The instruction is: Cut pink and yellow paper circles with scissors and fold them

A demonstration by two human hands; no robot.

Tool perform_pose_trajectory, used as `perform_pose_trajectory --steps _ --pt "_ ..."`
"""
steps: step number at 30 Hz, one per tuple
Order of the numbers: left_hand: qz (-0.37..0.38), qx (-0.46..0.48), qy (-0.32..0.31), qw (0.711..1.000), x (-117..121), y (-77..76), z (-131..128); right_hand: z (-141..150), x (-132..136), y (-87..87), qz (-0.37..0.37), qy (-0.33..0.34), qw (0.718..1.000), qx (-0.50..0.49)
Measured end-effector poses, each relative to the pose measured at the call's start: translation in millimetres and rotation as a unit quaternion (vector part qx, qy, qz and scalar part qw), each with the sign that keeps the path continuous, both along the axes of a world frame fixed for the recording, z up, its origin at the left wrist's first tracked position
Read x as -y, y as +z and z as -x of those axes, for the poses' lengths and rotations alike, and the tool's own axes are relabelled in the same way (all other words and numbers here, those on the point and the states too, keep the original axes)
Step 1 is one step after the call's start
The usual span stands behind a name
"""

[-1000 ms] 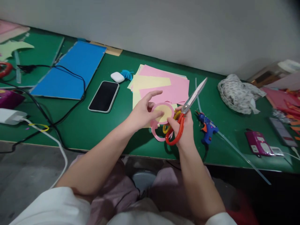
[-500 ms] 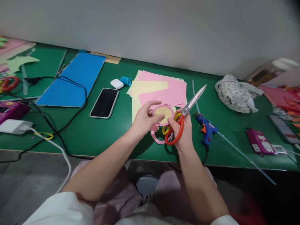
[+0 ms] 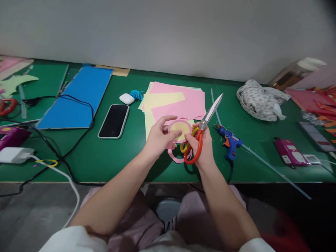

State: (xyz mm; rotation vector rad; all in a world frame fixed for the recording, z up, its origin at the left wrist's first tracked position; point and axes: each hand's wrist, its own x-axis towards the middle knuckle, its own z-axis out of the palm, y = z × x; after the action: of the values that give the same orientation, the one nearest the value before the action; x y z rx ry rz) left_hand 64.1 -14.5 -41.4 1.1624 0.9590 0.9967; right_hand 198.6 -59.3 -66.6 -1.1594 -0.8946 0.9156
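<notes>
My left hand pinches a round yellow paper disc with a pink rim, thumb across its face. Scissors with one red and one yellow handle rest in my right hand. Their blades are together and point away to the upper right. The right thumb and fingertips also touch the disc's right edge. A curved pink paper strip hangs just below the disc; how it is attached cannot be made out. Behind the hands lies a stack of pink and yellow paper sheets.
A phone, a white case and a blue board lie left, with black and white cables. To the right are a blue glue gun with a long glue stick, a patterned cloth bundle and a purple power strip.
The camera view has shifted slightly. Both hands keep the disc and scissors in nearly the same pose.
</notes>
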Motion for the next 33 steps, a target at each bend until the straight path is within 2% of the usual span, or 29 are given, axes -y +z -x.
perform_pose_trajectory --steps 5,10,14,16,22,33 --pt "-0.011 -0.012 0.030 0.999 -2 0.7 2 0 0 3.6 0.007 0.023 1.000 -0.011" --pt "-0.055 0.005 0.114 0.992 -7 10.3 14 0 8 11.0 -0.004 0.108 0.994 0.027" --pt "-0.103 0.013 0.162 0.981 0 23.4 21 8 16 2.1 -0.016 0.146 0.988 0.055" --pt "-0.113 0.020 0.174 0.978 6 29.4 22 14 19 -3.4 -0.007 0.135 0.988 0.068" --pt "-0.132 0.012 0.167 0.977 16 37.5 23 20 27 -1.0 0.024 0.182 0.981 0.066" --pt "-0.162 -0.014 0.157 0.974 20 38.0 23 15 32 0.6 0.012 0.166 0.978 0.128"
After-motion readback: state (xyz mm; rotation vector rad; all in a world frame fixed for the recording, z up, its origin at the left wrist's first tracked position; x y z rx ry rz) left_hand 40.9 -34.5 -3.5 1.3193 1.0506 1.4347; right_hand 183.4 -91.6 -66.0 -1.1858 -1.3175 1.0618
